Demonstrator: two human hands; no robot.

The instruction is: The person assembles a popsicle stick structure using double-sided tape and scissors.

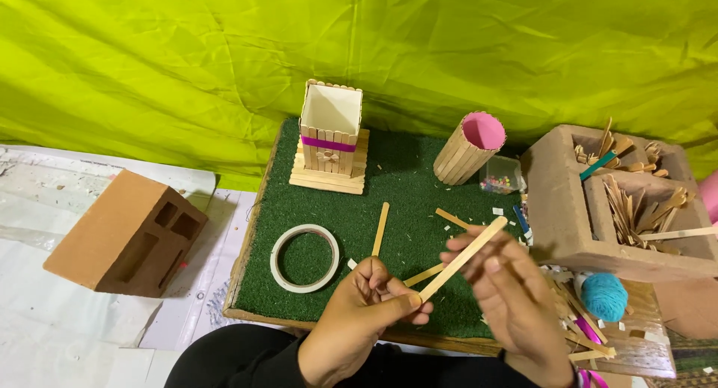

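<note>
From the head view I have my left hand point(370, 302) pinching the lower end of a flat wooden craft stick point(464, 258), while my right hand point(508, 298) steadies its middle with loosely curled fingers, above the front edge of the green turf mat point(404, 178). It looks light, stiff and likely to snap if bent, so I judge the ends the safest grip. The stick is pale, thin, round-tipped and tilted up to the right.
</note>
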